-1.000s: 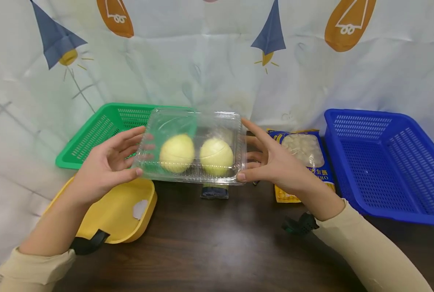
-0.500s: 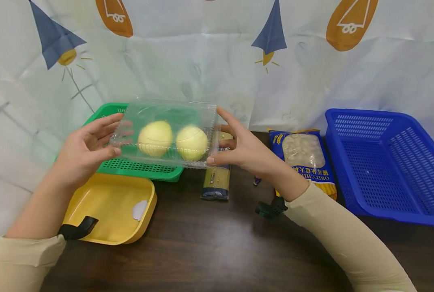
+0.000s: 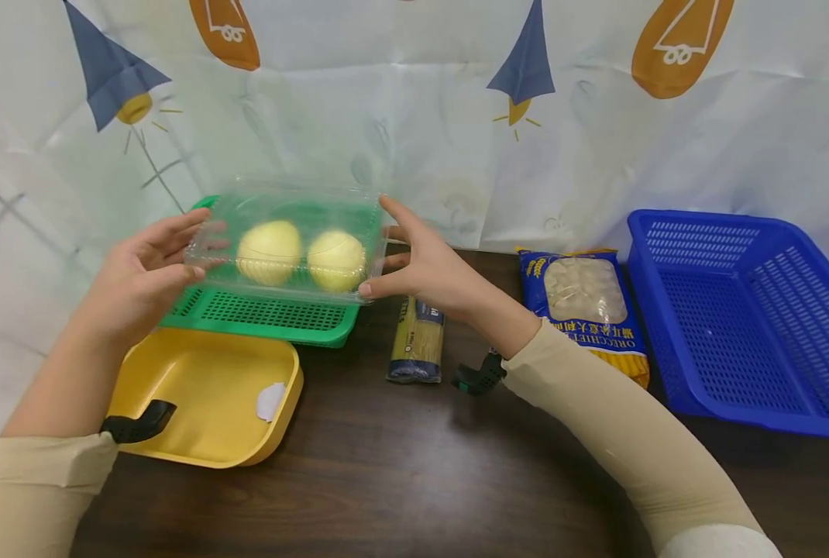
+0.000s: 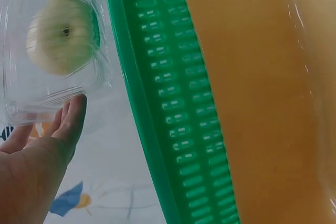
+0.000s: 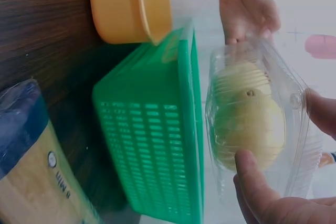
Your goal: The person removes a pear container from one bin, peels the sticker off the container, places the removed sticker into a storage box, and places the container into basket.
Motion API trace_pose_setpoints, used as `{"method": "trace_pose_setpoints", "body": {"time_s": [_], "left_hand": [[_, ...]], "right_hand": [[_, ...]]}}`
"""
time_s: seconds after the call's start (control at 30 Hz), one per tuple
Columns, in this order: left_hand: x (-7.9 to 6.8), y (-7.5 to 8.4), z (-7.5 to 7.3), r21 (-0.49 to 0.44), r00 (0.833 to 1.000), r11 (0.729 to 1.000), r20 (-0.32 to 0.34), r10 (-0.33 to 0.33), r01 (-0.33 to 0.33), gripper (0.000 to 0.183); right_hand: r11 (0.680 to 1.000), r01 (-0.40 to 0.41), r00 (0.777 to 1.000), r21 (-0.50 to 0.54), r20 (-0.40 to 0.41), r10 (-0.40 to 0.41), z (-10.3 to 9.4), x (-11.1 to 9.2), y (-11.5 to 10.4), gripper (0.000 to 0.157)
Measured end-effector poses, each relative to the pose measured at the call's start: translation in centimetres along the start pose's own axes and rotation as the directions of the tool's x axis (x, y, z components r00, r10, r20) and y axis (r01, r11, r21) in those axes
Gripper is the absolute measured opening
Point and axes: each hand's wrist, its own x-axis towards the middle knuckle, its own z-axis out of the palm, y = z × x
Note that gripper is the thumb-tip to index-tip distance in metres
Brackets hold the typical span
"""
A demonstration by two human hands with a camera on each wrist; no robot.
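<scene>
A clear plastic clamshell box (image 3: 285, 203) with two round, pale yellow fruits (image 3: 270, 252) inside hangs in the air between both hands, slightly tilted. At its left end my left hand (image 3: 139, 275) grips the side, thumb low in front and fingers behind. My right hand (image 3: 431, 267) holds the opposite end between thumb and fingers. Under the box stands a green perforated basket (image 3: 303, 325), partly hidden by it; in the right wrist view the box (image 5: 294, 177) shows above the basket's rim (image 5: 189, 103). The fruit (image 4: 63, 35) has a dark stem dimple.
A yellow tub (image 3: 205, 403) stands in front of the green basket. Right of the basket lies a pack of noodles (image 3: 417, 345). Farther right are a blue bag of orecchiette pasta (image 3: 589, 298) and a blue perforated basket (image 3: 749, 341). A printed cloth (image 3: 400, 116) hangs behind.
Both hands have carried the clamshell box left and slightly farther back, from over the noodle pack to over the green basket. The noodle pack has come into fuller view.
</scene>
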Motion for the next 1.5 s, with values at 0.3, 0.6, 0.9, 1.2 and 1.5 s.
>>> {"method": "trace_pose_setpoints", "body": {"time_s": [0.3,0.6,0.9,1.2,1.5], "left_hand": [[0.1,-0.7,-2.7,0.013,0.999,1.000,0.037,-0.013,0.013,0.067],[-0.6,-1.0,-5.1,0.096,0.995,0.991,0.008,-0.096,0.094,0.065],[-0.9,-1.4,-6.3,0.200,0.977,0.956,-0.048,-0.208,0.213,0.061],[-0.9,-1.4,-7.7,0.425,0.934,0.834,-0.099,-0.343,0.351,0.067],[0.1,-2.1,-7.2,0.644,0.877,0.633,-0.133,-0.462,0.431,0.077]], "right_hand": [[0.998,-0.040,0.999,0.047,0.016,0.040,1.5,2.5,0.6,0.122],[0.994,-0.059,0.996,0.096,0.067,0.053,2.4,4.2,1.1,0.115],[0.990,-0.135,0.985,0.037,0.112,0.130,3.0,5.6,1.2,0.108],[0.974,-0.225,0.966,0.030,0.135,0.219,4.2,7.1,0.2,0.088],[0.932,-0.342,0.934,0.116,0.145,0.325,4.3,8.0,0.2,0.069]]}}
